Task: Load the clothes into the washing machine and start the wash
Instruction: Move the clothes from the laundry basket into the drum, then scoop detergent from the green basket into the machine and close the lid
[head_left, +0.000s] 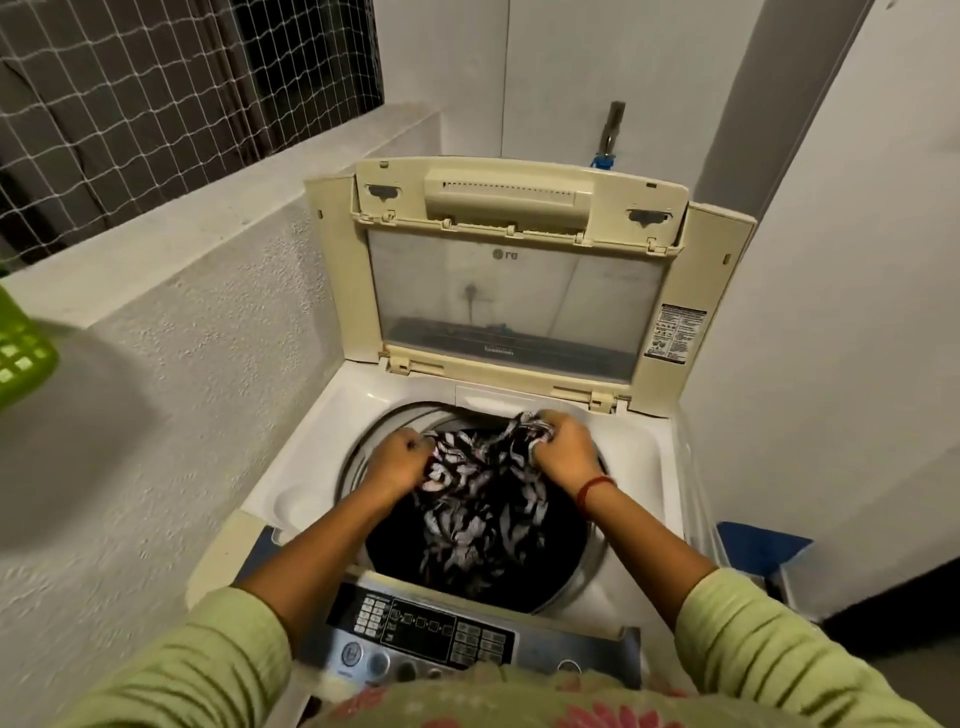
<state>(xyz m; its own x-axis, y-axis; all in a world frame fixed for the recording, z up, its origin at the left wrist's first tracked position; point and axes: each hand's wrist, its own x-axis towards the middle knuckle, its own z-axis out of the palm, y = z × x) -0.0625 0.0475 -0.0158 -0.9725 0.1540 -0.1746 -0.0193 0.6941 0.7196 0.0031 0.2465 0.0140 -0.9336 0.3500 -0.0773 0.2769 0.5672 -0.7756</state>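
Head view: the left hand is curled tight round a bunch of the garment, knuckles up, gripping its left edge. The right hand is curled the same way on the garment's upper right part, with a twist of cloth bulging out above its fingers. A red thread circles the right wrist. Both forearms reach forward from pale green sleeves over the near edge of the washer.

The garment is black with a white leaf-like print. It hangs stretched between the two hands and drops down into the drum, filling most of the round opening. Its lower part lies inside the dark drum; whether other clothes lie beneath cannot be told.

The washer is a top loader with a white deck round the drum. Its cream lid stands folded up at the far edge, the clear window facing the camera. The panel runs along the near edge, with rows of small buttons and two round ones at its left end, partly hidden by the person's body.

A rough white wall rises just beside the washer's left side, topped by a ledge, and a net spans the opening above it. A green basket shows at the left edge of the picture, blurred. Behind the lid a tap with a blue fitting sits on the back wall. A blue object lies on the floor by the washer's right side.
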